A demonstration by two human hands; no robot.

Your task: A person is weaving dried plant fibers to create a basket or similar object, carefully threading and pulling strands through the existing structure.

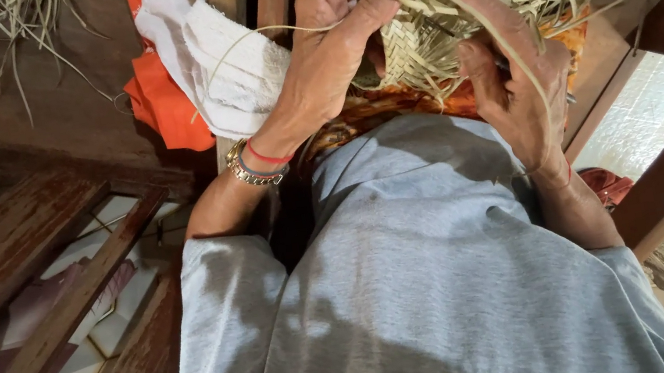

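Half-woven straw basket [446, 9] sits far centre, on lap above grey shirt [419, 288]. Left hand [329, 54] pinches loose straw strip [255, 39] against weave. Right hand [516, 86] clasps basket's right side, fingers curled among strands. Best practice: keep strip taut, flat, tight against neighbouring row.

The person wears a light grey short-sleeved shirt [419, 288]; its fabric is plain and creased, with sleeve hems ending at the upper arms. The left wrist carries a gold-coloured link bracelet [252, 172] and a thin red cord [267, 154]. The right wrist carries a thin red cord [568, 169]. Both forearms are bare.
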